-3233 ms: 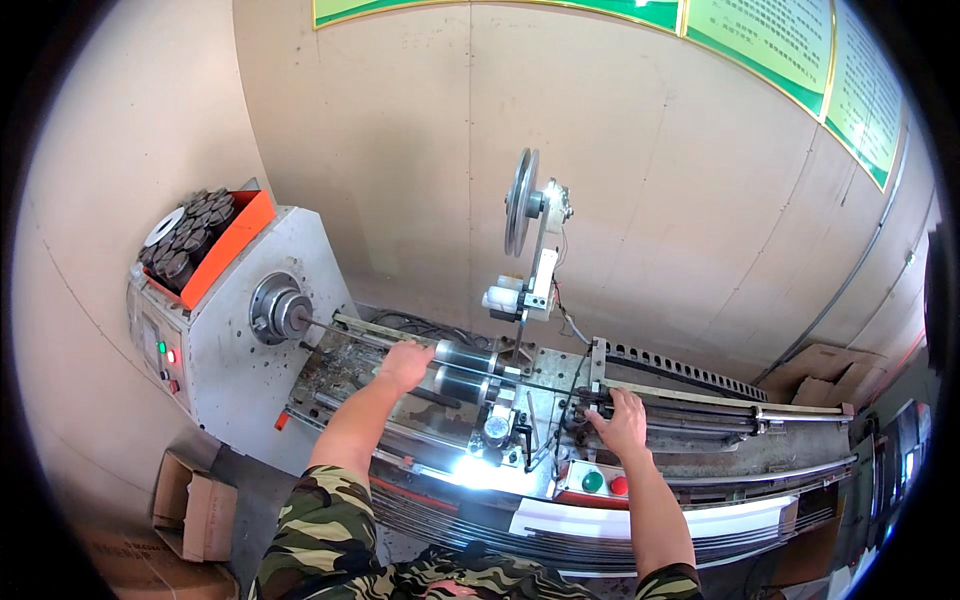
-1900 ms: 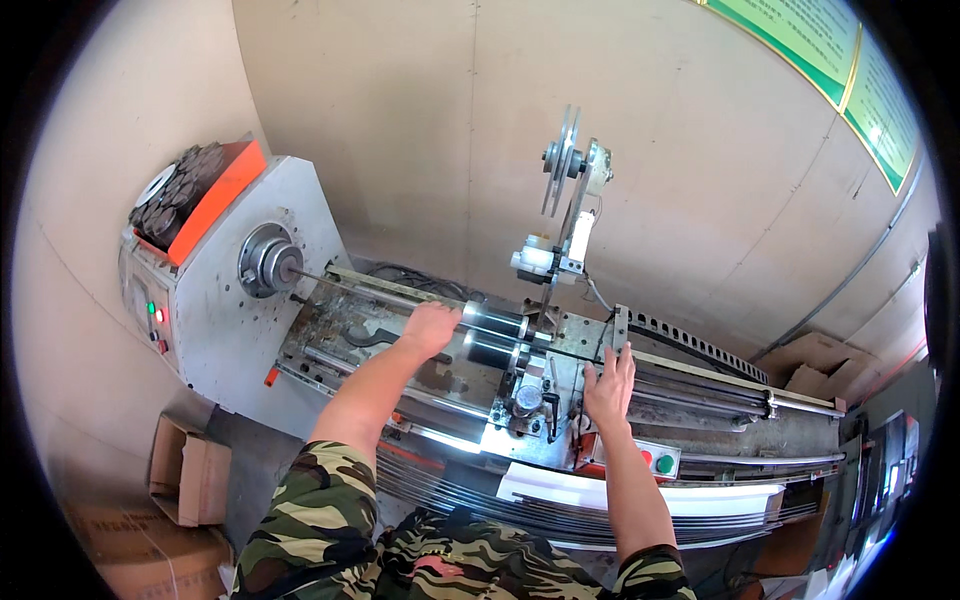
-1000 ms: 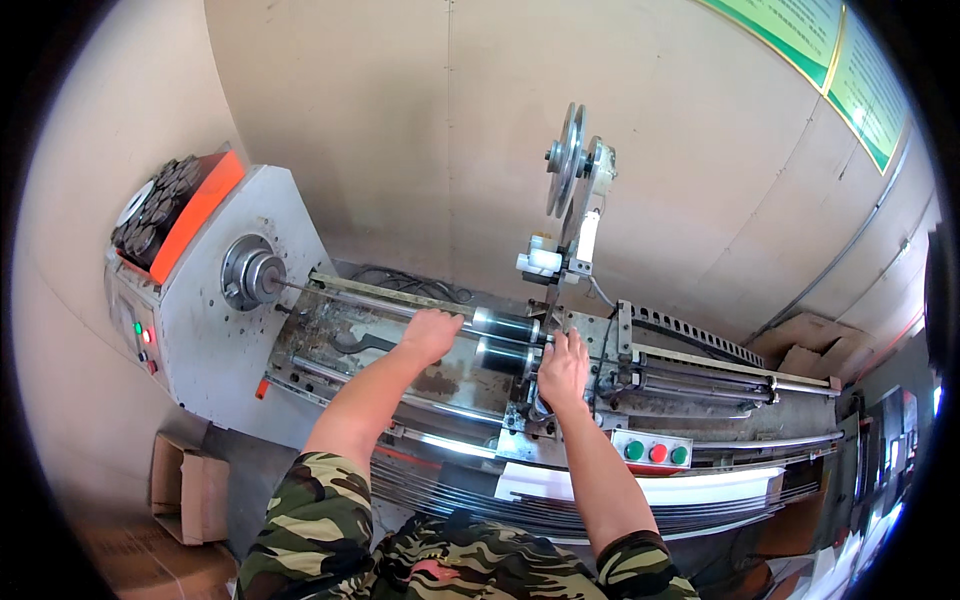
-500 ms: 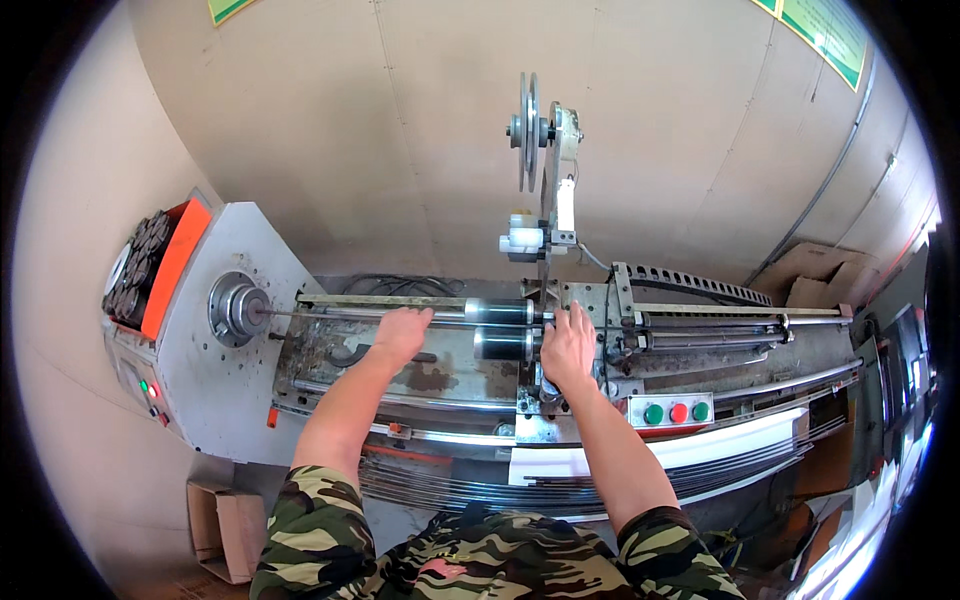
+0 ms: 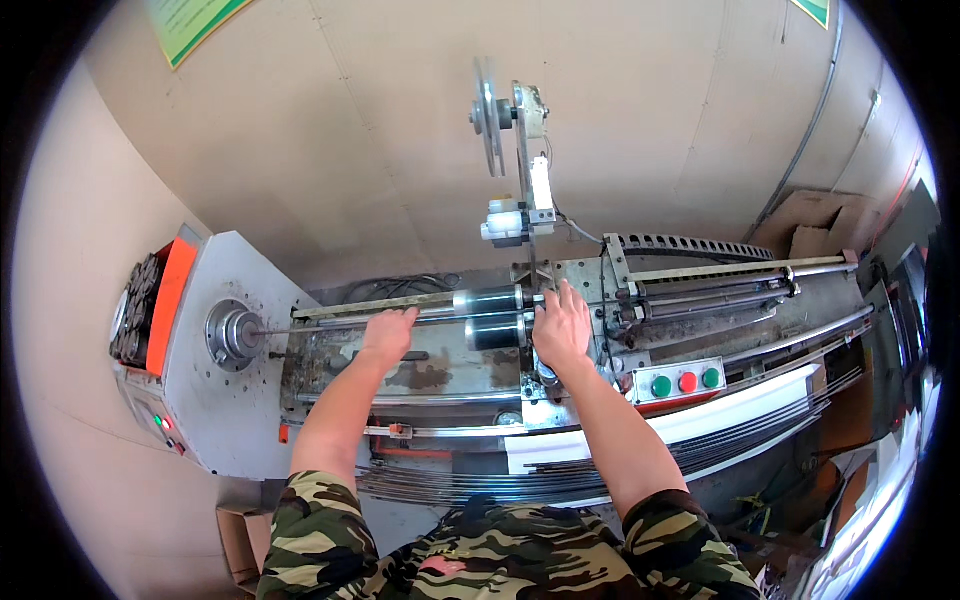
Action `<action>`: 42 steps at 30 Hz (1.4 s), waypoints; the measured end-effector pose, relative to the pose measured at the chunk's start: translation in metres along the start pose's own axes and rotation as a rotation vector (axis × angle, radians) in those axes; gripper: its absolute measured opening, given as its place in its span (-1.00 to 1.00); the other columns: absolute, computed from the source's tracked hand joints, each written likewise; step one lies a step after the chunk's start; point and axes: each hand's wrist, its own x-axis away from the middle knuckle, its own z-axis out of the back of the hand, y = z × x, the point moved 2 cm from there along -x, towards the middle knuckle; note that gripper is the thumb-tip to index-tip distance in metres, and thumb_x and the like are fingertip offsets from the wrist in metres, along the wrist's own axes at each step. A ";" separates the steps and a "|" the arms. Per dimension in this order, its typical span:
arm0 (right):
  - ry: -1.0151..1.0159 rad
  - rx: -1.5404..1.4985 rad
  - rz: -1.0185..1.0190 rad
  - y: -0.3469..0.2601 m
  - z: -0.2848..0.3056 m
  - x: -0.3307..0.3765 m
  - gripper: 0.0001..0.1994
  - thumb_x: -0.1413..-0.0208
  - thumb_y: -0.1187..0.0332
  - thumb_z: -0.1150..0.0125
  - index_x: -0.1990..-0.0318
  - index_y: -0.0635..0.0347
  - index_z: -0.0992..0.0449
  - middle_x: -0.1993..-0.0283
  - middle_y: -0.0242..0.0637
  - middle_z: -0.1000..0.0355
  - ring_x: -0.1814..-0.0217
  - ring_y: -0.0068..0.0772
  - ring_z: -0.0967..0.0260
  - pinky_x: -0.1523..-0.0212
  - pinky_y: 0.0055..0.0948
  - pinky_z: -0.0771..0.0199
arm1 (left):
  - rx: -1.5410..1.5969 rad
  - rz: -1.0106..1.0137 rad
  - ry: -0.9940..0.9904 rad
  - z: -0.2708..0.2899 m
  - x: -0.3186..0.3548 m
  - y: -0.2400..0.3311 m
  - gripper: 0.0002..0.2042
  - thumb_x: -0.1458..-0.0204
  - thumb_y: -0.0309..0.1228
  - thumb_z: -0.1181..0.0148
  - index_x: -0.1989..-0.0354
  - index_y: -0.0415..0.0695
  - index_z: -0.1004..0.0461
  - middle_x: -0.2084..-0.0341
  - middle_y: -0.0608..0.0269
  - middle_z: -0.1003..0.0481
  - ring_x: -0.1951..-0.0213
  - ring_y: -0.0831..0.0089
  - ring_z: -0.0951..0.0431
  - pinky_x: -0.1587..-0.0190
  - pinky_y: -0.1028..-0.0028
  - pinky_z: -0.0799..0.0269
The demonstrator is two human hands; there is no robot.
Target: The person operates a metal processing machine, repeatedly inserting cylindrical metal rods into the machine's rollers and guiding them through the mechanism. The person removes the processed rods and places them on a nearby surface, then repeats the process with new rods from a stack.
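A long thin metal rod [image 5: 290,331] runs from the round chuck [image 5: 240,334] on the grey headstock [image 5: 200,400] toward two dark shiny rollers [image 5: 495,333]. Left of the rollers, my left hand [image 5: 388,335] is closed over the rod, its fingertips pointing right. My right hand [image 5: 563,328] lies palm down on the carriage [image 5: 575,272] just right of the rollers. Its fingers are stretched out and slightly apart; its thumb and whatever lies under the palm are hidden. A wheel [image 5: 487,118] stands on an upright arm behind the carriage.
A box with green and red buttons [image 5: 688,382] sits right of my right forearm. Several thin rods [image 5: 450,488] lie along the machine's front. Guide rails [image 5: 720,300] extend right. A cardboard box [image 5: 240,545] stands at lower left, and a wall [image 5: 420,170] rises behind.
The view has shifted and tilted slightly, so the machine sits differently in the picture. Both hands keep nearly the same places on the machine, the left at the rod, the right beside the rollers.
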 end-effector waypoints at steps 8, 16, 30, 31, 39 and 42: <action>0.007 -0.006 0.005 0.016 0.009 -0.007 -0.64 -0.16 0.31 -0.12 -0.07 0.29 -0.47 -0.34 0.09 -0.24 -0.38 0.08 -0.15 -0.38 -0.05 -0.10 | -0.017 -0.011 -0.032 0.005 -0.009 0.021 -0.66 -0.09 -0.49 0.02 -0.06 -0.07 -0.45 0.30 0.09 -0.59 0.17 0.10 -0.59 0.12 0.14 -0.49; -0.031 -0.055 0.006 0.032 0.014 -0.012 -0.63 -0.16 0.34 -0.11 -0.09 0.30 -0.46 -0.35 0.11 -0.22 -0.40 0.06 -0.14 -0.39 -0.06 -0.09 | -0.048 0.010 -0.064 0.012 -0.027 0.054 -0.69 -0.09 -0.49 0.02 -0.02 -0.04 -0.46 0.30 0.09 -0.59 0.17 0.08 -0.59 0.14 0.11 -0.49; 0.009 -0.094 0.026 0.041 0.008 -0.010 -0.65 -0.18 0.35 -0.04 -0.08 0.30 -0.45 -0.32 0.10 -0.26 -0.38 0.04 -0.15 -0.37 -0.07 -0.09 | 0.011 -0.039 -0.024 0.007 -0.043 0.090 -0.82 -0.04 -0.50 -0.03 0.17 -0.13 -0.44 0.41 0.05 -0.56 0.23 0.02 -0.58 0.20 0.09 -0.47; 0.008 -0.091 0.024 0.041 0.008 -0.010 -0.65 -0.18 0.35 -0.04 -0.08 0.30 -0.45 -0.32 0.10 -0.26 -0.38 0.04 -0.15 -0.37 -0.07 -0.08 | 0.016 -0.039 -0.028 0.006 -0.044 0.090 -0.83 -0.04 -0.50 -0.03 0.18 -0.14 -0.43 0.41 0.05 -0.56 0.23 0.02 -0.58 0.20 0.09 -0.47; 0.010 -0.087 0.036 0.029 0.001 -0.006 -0.63 -0.15 0.37 -0.05 -0.10 0.30 -0.45 -0.32 0.09 -0.26 -0.37 0.06 -0.16 -0.36 -0.07 -0.10 | 0.019 -0.033 -0.041 -0.005 -0.033 0.058 -0.69 -0.05 -0.50 -0.01 0.01 -0.04 -0.48 0.41 0.05 -0.58 0.22 0.05 -0.61 0.21 0.09 -0.48; -0.014 -0.082 0.020 0.021 0.001 -0.008 -0.62 -0.14 0.37 -0.05 -0.10 0.30 -0.45 -0.32 0.09 -0.26 -0.35 0.07 -0.18 -0.35 -0.07 -0.11 | 0.035 -0.051 -0.005 -0.001 -0.025 0.037 -0.70 -0.03 -0.49 -0.03 0.03 -0.06 -0.47 0.41 0.07 -0.57 0.23 0.06 -0.61 0.21 0.09 -0.48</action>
